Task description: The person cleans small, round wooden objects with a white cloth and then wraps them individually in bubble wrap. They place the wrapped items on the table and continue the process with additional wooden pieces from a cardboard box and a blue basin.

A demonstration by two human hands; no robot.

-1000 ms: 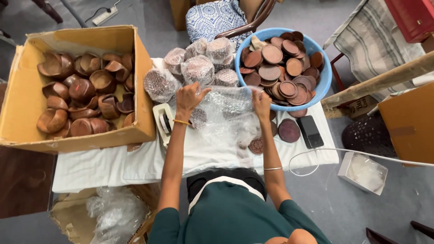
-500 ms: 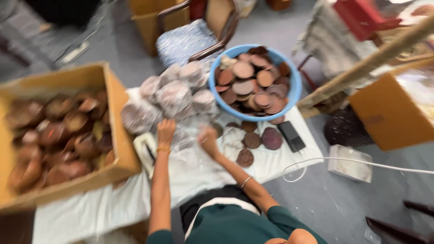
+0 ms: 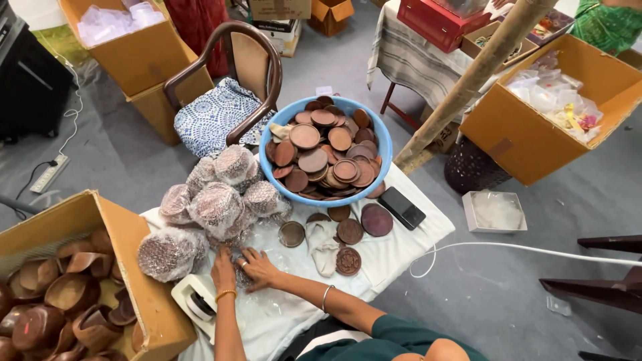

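Observation:
My left hand (image 3: 223, 269), with a gold bangle on its wrist, and my right hand (image 3: 261, 269), with a ring and a silver bangle, meet on a small plastic-wrapped piece (image 3: 238, 259) lying on clear wrapping sheet on the white-covered table (image 3: 408, 251). Both hands grip the piece from either side. Just beyond them lies a heap of wrapped round bundles (image 3: 215, 202). A blue basin (image 3: 386, 152) full of brown round discs stands further right. Loose discs (image 3: 349, 230) and a white cloth (image 3: 322, 246) lie to the right of my right hand.
A cardboard box (image 3: 144, 281) of brown bowls stands at the left. A white tape dispenser (image 3: 196, 304) sits by my left wrist. A black phone (image 3: 402, 208) lies near the basin. A chair (image 3: 221, 110), more boxes, a white cable (image 3: 535, 249) and a wooden pole (image 3: 468, 80) surround the table.
My hands have drawn back from the bundle heap toward me and come together on the wrapped piece. The view has swung, showing more of the room beyond the table.

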